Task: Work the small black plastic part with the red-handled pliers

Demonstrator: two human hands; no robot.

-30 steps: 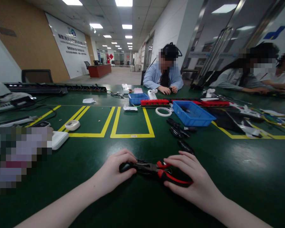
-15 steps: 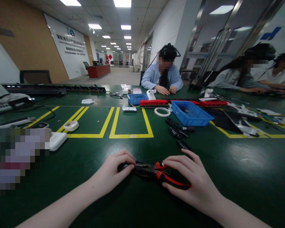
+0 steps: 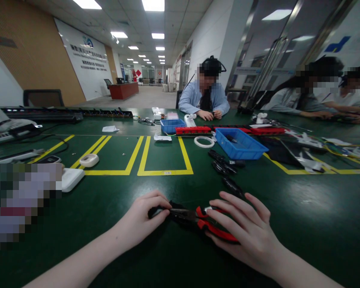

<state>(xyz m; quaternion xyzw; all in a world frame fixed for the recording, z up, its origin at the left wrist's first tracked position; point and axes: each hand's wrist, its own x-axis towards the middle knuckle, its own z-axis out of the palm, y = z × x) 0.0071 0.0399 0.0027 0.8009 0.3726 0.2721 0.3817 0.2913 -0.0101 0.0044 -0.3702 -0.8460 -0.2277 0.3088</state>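
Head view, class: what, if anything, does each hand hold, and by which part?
The right hand holds pliers by the red-and-black handles. The left hand pinches a small black piece; by which part cannot be told.

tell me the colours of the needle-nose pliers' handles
The needle-nose pliers' handles are red and black, head view.

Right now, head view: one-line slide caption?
At a green table, the left hand holds a black part by the tips of red-handled pliers held in the right hand.
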